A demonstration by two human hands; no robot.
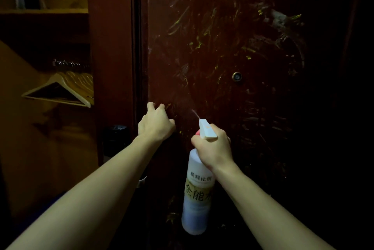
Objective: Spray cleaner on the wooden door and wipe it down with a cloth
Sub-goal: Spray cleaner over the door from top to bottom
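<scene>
The dark red wooden door (253, 33) fills the middle and right of the view, streaked with yellowish and whitish smears. My right hand (214, 148) grips the neck of a white spray bottle (197, 195) with a printed label, and its nozzle points up and left at the door. A thin jet of mist leaves the nozzle. My left hand (155, 122) is against the door near its left edge, with its fingers curled and the fingertips on the wood. I see no cloth in it or anywhere else.
A peephole (236, 77) sits in the door to the upper right of the bottle. To the left is an open wardrobe with wooden hangers (60, 90) on a rail and a shelf (44, 11) above. A dark object (115, 140) stands low beside the door frame.
</scene>
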